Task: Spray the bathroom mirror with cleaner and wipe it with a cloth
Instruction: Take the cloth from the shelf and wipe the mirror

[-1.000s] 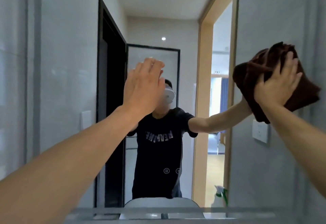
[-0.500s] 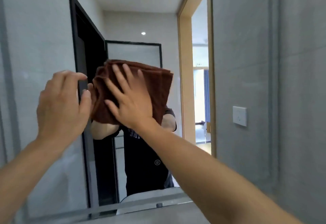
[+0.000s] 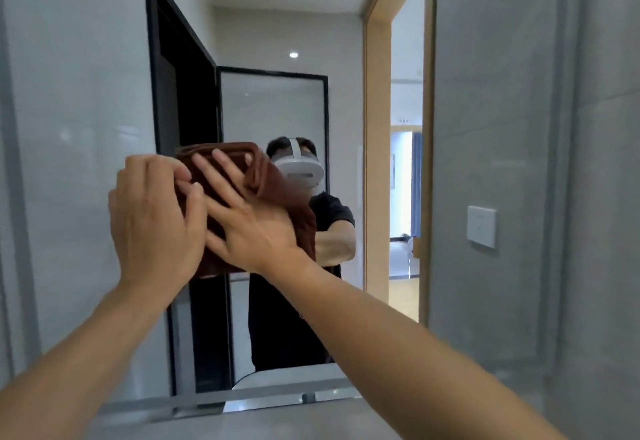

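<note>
Cloth: a folded brown cloth [image 3: 266, 194] lies flat against the bathroom mirror [image 3: 86, 121], at about nine o'clock of the pane's centre, covering part of the reflected person.

Right hand: the right hand [image 3: 249, 221] presses the cloth to the glass with fingers straight and spread toward eleven o'clock, palm over the lower half of the fold; spreading likely puts even pressure on the wad so it wipes rather than bunches.

Left hand: the left hand [image 3: 152, 218] sits at nine o'clock of the right, touching it, its fingers curled round the cloth's near edge at the top corner; it seems to steady or regather the fold, perhaps to take the cloth over.

Mirror: reflections read cleanly across the pane, with no streaks or droplets that can be made out; whether it is wet cannot be told.

Cleaner: no spray bottle shows.

Stage: wiping is under way, so spraying is judged done.

Surroundings: a wall switch [image 3: 481, 226] sits at three o'clock of the hands, well apart; a pale ledge [image 3: 242, 401] runs along the mirror's foot at six o'clock.

Risk: a loose fold could slip under the palm and leave smears.
</note>
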### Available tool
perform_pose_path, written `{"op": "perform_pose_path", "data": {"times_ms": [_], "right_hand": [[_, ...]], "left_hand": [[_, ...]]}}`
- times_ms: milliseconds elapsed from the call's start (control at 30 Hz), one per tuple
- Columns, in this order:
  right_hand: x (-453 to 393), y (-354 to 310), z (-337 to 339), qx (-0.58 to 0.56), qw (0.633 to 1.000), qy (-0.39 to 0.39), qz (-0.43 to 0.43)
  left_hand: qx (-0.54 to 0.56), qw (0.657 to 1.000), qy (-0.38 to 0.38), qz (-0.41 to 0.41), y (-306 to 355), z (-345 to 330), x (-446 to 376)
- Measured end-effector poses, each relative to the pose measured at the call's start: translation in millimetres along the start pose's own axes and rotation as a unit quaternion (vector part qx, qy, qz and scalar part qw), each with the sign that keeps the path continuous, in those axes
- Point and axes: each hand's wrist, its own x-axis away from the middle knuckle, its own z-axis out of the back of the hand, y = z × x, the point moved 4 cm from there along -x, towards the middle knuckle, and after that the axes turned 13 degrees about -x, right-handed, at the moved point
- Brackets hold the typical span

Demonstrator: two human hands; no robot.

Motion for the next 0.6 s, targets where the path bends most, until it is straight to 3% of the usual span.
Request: {"op": "perform_pose_path", "data": {"times_ms": [133, 267, 400, 600], "right_hand": [[64, 82, 64, 0.062, 0.994, 0.014, -0.085], [151, 122, 87, 0.113, 0.974, 0.046, -0.193], [182, 110, 75, 0.104, 0.963, 0.071, -0.237], [168, 46, 34, 0.05, 0.976, 0.054, -0.203]], "left_hand": [[0.056, 0.998, 0.009, -0.037, 61, -19, 3], [0.079, 0.993, -0.007, -0.083, 113, -33, 20], [0.084, 0.992, -0.025, -0.094, 120, -39, 40], [0.06, 0.993, -0.101, -0.035, 71, -44, 78]]}}
